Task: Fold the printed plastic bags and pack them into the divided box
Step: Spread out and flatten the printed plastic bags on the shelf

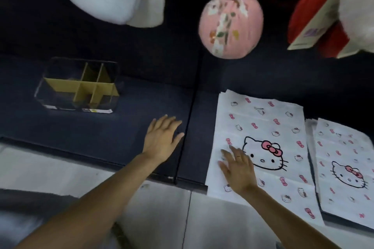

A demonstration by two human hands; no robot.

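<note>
— While the right hand [237,170] lay flat on the near-left part of the top printed plastic bag [261,127], what was it doing?

— Fingers spread, pressing the sheet down, pinching nothing; likely steadying or smoothing it for a fold. That bag stack rested on the dark cushioned surface [121,127], overhanging its front edge.

— And the left hand [163,139]?

— Open too, fingers straight, over the dark surface just left of the bags, holding nothing.

— Where was the box?

— The clear divided box [78,85], with cardboard partitions, sat well to the left, apart from both hands. A second bag stack [344,168] lay just right of the first.
</note>
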